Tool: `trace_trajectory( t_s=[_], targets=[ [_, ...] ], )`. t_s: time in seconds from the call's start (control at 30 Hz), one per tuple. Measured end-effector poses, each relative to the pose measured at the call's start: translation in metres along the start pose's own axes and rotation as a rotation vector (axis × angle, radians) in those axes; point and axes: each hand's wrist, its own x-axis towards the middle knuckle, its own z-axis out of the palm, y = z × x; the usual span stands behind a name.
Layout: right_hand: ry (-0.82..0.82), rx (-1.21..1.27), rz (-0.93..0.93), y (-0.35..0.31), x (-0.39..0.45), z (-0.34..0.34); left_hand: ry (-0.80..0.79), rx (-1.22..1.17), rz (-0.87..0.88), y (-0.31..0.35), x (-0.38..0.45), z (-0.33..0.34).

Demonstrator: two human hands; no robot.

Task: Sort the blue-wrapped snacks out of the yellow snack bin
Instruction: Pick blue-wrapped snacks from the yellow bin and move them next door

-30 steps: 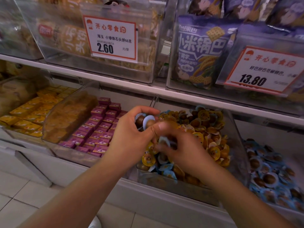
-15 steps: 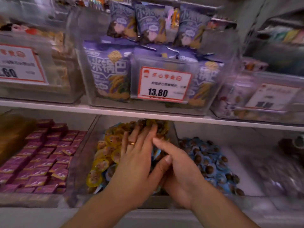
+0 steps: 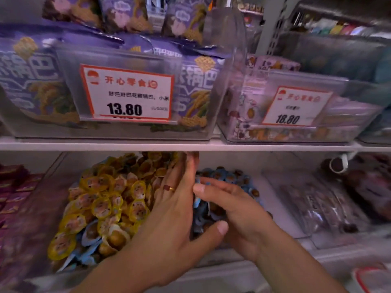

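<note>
Both hands cupped a clump of blue-wrapped snacks (image 3: 202, 216) between them: the left hand (image 3: 173, 216) lay with fingers straight, the right hand (image 3: 237, 212) curled round the clump, at the right edge of the yellow snack bin (image 3: 63, 163).

Dim, purple-tinged light, perhaps from overhead; motion blur smears the edges, wide-angle bending the shelf (image 3: 190, 147).

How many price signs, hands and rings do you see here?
price signs: 2, the 13.80 sign and the 18.80 sign
hands: 2, the left hand and the right hand
rings: 1, the ring on the left hand
Total: 5
</note>
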Motion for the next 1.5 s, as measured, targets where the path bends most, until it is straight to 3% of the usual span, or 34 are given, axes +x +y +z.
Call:
trace_trajectory(
  t_s=[0.17, 0.23, 0.33, 0.47, 0.63, 0.7, 0.77, 0.9, 1.0, 1.1, 1.3, 1.43, 1.5],
  targets=[
    [0.451, -0.069, -0.098, -0.015, 0.042, -0.057, 0.054, 0.141, 0.002, -0.018, 0.005, -0.004],
    [0.57, -0.124, -0.039, -0.023, 0.059, -0.091, 0.096, 0.163, -0.04, -0.027, 0.002, -0.011],
    [0.626, -0.217, 0.04, -0.024, 0.074, -0.129, 0.134, 0.154, -0.123, -0.039, -0.004, -0.025],
    [0.633, -0.126, -0.005, -0.024, 0.074, -0.141, 0.198, 0.185, -0.182, -0.048, -0.014, -0.051],
    [0.738, -0.261, -0.313, -0.017, 0.059, -0.086, 0.262, 0.309, -0.228, -0.061, -0.034, -0.094],
    [0.678, -0.498, -0.51, -0.008, 0.047, -0.046, 0.279, 0.378, -0.252, -0.069, -0.047, -0.112],
    [0.484, -0.726, -0.668, 0.001, 0.036, 0.001, 0.288, 0.44, -0.312, -0.078, -0.061, -0.128],
    [-0.013, -1.194, -0.711, 0.032, 0.055, 0.099, 0.297, 0.453, -0.421, -0.096, -0.09, -0.15],
    [-0.224, -1.673, -0.644, 0.062, 0.101, 0.156, 0.292, 0.406, -0.429, -0.105, -0.107, -0.157],
    [-0.239, -1.899, -0.508, 0.085, 0.139, 0.175, 0.298, 0.33, -0.433, -0.111, -0.114, -0.16],
    [-0.245, -1.988, -0.408, 0.072, 0.161, 0.144, 0.284, 0.29, -0.465, -0.114, -0.111, -0.165],
    [-0.151, -1.96, -0.309, 0.045, 0.16, 0.107, 0.274, 0.278, -0.461, -0.116, -0.113, -0.167],
    [-0.194, -1.971, -0.285, 0.041, 0.158, 0.103, 0.276, 0.282, -0.461, -0.116, -0.114, -0.167]
  ],
)
